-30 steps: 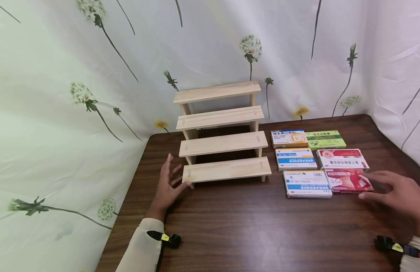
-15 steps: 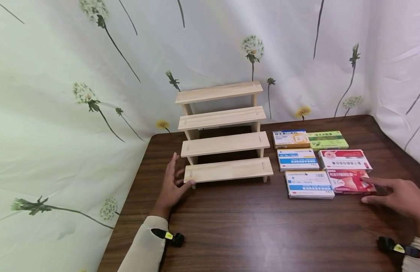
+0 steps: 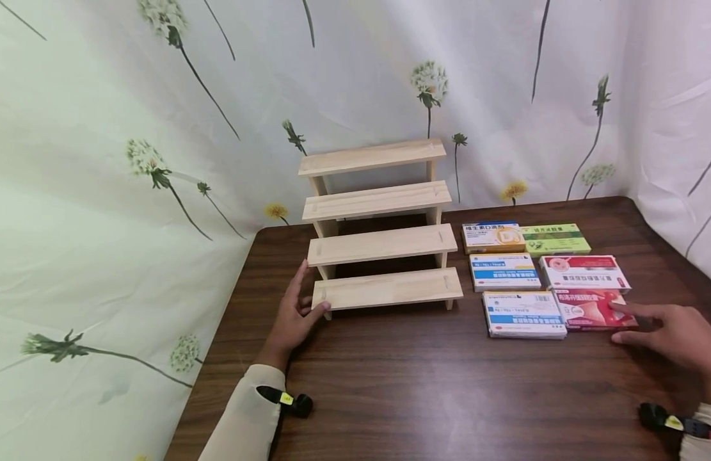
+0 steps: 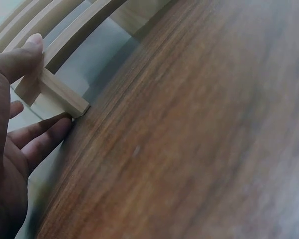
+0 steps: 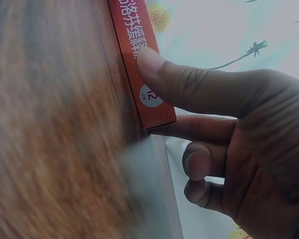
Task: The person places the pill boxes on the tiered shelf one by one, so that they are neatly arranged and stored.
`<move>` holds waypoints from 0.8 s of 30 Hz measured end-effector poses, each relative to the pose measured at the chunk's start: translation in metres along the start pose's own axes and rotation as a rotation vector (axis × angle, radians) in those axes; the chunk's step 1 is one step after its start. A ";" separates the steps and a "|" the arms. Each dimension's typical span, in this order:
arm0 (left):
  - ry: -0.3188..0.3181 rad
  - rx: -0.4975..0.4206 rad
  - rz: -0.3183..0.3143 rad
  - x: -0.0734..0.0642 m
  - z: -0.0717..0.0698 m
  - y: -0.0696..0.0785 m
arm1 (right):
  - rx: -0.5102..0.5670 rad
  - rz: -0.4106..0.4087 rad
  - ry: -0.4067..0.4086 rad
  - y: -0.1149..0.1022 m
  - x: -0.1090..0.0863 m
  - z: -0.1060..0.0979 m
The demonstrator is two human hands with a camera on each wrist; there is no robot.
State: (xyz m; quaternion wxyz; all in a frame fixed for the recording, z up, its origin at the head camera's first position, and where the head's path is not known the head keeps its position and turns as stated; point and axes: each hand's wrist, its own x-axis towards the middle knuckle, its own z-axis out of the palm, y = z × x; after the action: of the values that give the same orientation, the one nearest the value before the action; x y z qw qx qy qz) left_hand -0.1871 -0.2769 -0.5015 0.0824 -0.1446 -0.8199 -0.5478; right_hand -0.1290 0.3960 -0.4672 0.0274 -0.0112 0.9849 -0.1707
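A pale wooden four-step display rack [image 3: 384, 288] stands at the back of the table. My left hand [image 3: 292, 321] grips the left end of its lowest step. In the left wrist view the thumb lies on the step's front corner, and fingertips touch the foot of the wooden leg [image 4: 65, 94]. On the right, my right hand [image 3: 674, 333] pinches the right end of a red medicine box [image 3: 585, 307] lying flat. The right wrist view shows the thumb on the printed long side of this red box [image 5: 132, 30] and the index finger at its end.
Beside the red box lie two white-and-blue boxes [image 3: 525, 315], a white-and-red box [image 3: 585, 273], a green box [image 3: 557, 238] and an orange-and-white box [image 3: 493, 238]. A flowered cloth [image 3: 355, 83] hangs behind the dark wooden table [image 3: 424, 390].
My left hand has moved in on the rack's lowest step, its thumb now on the step's corner. The right fingers have settled onto the red box. The boxes lie as before.
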 end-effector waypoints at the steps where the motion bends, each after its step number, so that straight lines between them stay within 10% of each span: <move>1: -0.005 -0.006 0.002 0.000 0.000 -0.001 | -0.002 0.006 -0.001 -0.001 -0.001 0.001; 24: 0.005 0.004 -0.032 0.001 -0.001 -0.002 | 0.032 -0.017 0.116 -0.002 -0.003 0.005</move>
State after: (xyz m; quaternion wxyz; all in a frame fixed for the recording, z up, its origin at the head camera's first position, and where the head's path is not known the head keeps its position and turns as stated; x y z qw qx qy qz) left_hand -0.1884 -0.2787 -0.5021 0.0758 -0.1298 -0.8231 -0.5476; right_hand -0.1257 0.3929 -0.4716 -0.0309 -0.0090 0.9818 -0.1870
